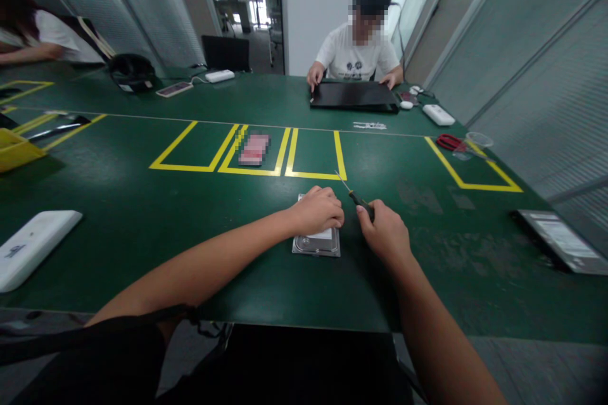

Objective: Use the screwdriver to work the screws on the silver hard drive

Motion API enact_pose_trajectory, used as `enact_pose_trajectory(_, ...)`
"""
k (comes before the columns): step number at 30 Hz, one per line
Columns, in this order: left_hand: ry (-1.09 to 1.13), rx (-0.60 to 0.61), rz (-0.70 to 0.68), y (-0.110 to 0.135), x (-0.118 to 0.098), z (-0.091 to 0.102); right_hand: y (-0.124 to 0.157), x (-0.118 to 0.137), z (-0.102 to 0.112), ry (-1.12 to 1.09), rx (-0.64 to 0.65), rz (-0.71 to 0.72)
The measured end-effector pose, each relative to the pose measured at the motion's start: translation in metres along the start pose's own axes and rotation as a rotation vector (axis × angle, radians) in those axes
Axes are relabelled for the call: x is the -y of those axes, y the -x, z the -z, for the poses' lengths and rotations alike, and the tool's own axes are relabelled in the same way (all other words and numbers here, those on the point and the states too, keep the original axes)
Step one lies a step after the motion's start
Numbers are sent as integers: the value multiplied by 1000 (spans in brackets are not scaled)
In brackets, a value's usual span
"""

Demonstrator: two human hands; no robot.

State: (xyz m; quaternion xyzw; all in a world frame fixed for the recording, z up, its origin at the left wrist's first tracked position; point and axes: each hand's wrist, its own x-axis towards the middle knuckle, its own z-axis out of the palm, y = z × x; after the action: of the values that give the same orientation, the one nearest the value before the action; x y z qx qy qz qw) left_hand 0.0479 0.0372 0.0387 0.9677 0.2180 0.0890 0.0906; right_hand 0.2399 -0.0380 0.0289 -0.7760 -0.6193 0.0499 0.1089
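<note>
A silver hard drive (317, 243) lies flat on the green table (142, 221) in front of me. My left hand (319, 209) rests on top of it, fingers curled and pressing it down. Just to the right, my right hand (386, 231) is closed round the dark handle of a small screwdriver (355, 198). The screwdriver's thin shaft points up and to the left, past the drive's far right corner. Its tip hovers near the yellow tape line.
Yellow tape boxes (247, 152) mark the table's middle, one holding a pink item (254, 148). A white device (33, 243) lies at the left, a dark tablet (555, 239) at the right. Across the table a person (356, 50) handles a black laptop (354, 96). Red scissors (449, 142) lie at the far right.
</note>
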Motion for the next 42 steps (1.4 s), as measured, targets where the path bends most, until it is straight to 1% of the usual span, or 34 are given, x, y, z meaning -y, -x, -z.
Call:
enact_pose_trajectory(4, 108, 14, 39, -1, 4, 1, 0, 0, -1, -4, 0, -2)
enact_pose_trajectory(9, 177, 40, 91, -4, 9, 0, -1, -1, -1, -7, -5, -2)
enact_pose_trajectory(16, 236, 89, 89, -9, 23, -5, 0, -1, -1, -13, -16, 7)
enact_pose_trajectory(21, 255, 86, 52, -9, 28, -3, 0, 0, 0, -5, -7, 1)
enact_pose_trajectory(25, 219, 92, 54, -9, 24, 1, -1, 0, 0, -8, 7, -12)
enact_pose_trajectory(28, 151, 85, 49, -8, 18, 6, 0, 1, 0, -9, 7, -8)
enact_pose_trajectory(32, 55, 69, -3, -7, 11, 9, 0, 0, 0, -11, 7, -3)
enact_pose_trajectory(37, -14, 43, -68, -6, 7, 10, 0, -1, -1, -20, -15, 16)
enact_pose_trajectory(39, -20, 46, -53, -6, 5, 11, 0, -1, -1, -29, -20, 19)
enact_pose_trajectory(42, 1, 80, 49, -9, 1, 13, 0, -2, -3, -53, -36, 25)
